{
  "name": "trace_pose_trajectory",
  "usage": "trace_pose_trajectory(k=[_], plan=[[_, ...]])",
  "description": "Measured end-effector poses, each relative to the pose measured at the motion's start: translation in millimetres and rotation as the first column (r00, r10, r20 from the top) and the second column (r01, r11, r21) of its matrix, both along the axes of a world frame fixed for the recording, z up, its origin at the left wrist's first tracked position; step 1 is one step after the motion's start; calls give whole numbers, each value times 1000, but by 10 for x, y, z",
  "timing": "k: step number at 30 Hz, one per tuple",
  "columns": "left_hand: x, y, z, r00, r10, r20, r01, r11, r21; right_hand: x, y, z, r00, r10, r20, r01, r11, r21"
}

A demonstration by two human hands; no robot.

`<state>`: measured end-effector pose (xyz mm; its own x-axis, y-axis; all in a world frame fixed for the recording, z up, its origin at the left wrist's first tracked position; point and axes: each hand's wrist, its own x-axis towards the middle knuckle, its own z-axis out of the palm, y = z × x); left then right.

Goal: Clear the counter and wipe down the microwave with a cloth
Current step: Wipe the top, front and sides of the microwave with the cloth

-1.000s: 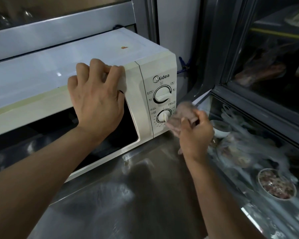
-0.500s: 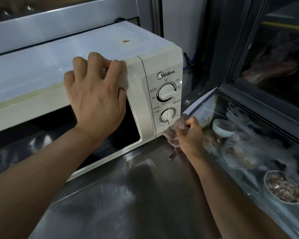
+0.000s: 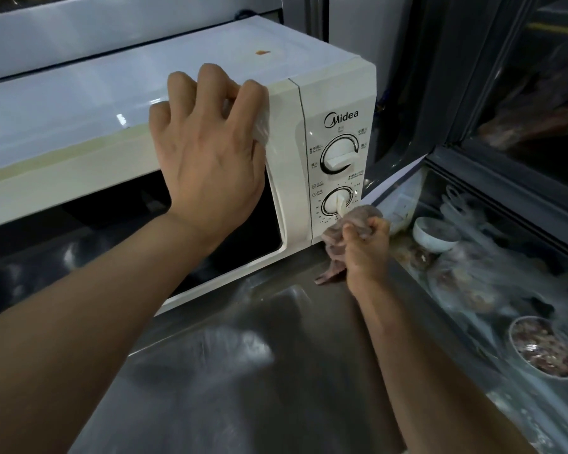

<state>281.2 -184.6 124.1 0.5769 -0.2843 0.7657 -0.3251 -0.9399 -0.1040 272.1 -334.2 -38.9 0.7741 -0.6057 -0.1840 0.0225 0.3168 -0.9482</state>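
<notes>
The white Midea microwave (image 3: 336, 103) sits on the steel counter (image 3: 243, 371), pushed toward the back, and serves as the landmark here. The person's left hand (image 3: 207, 158) is draped over its top front edge above the door, fingers curled over the rim as if bracing it. The right hand (image 3: 368, 253) is fisted around a bunched pinkish cloth (image 3: 358, 221), pressed against the lower right corner of the control panel, just below and beside the lower dial (image 3: 336, 201); a tail of cloth hangs down to the counter.

The likeliest slip is the cloth dragging across the lower dial and turning it, which could start the timer on an oven whose contents cannot be seen. The upper dial (image 3: 338, 154) carries the same risk if the wipe travels upward. A hard sideways push could also shift the microwave, though the bracing left hand guards against that. A small brown spot (image 3: 263, 52) on the top remains unwiped.

Room is tight to the right of the microwave: the counter ends there at a glass-topped display case (image 3: 473, 322) holding a white bowl (image 3: 435, 234) and a bowl of chopped food (image 3: 545, 345). A wide swing of the right elbow could knock against the dark frame behind. In front of the microwave the counter offers the freest space for the arms.
</notes>
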Motion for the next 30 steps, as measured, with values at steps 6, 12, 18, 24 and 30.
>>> trace_pose_trajectory(k=[6, 12, 18, 24, 30], plan=[[-62, 67, 63, 993, -102, -67, 100, 995, -21, -112, 627, -53, 991, 102, -85, -98, 994, 47], [-83, 236, 167, 948, -286, -141, 276, 957, -88, -87, 371, 111, 994, 73, -80, -70, 997, 43], [-65, 249, 136, 972, -217, -89, 209, 973, -93, -17, 174, 121, 994, 11, -108, -18, 998, -62], [-31, 154, 221, 983, -136, -121, 117, 982, -151, -59, -14, 30, 980, 85, -178, -100, 992, -79], [-40, 95, 231, 979, -145, -140, 119, 976, -181, 42, -368, 483, 990, 104, -97, -116, 986, -122]])
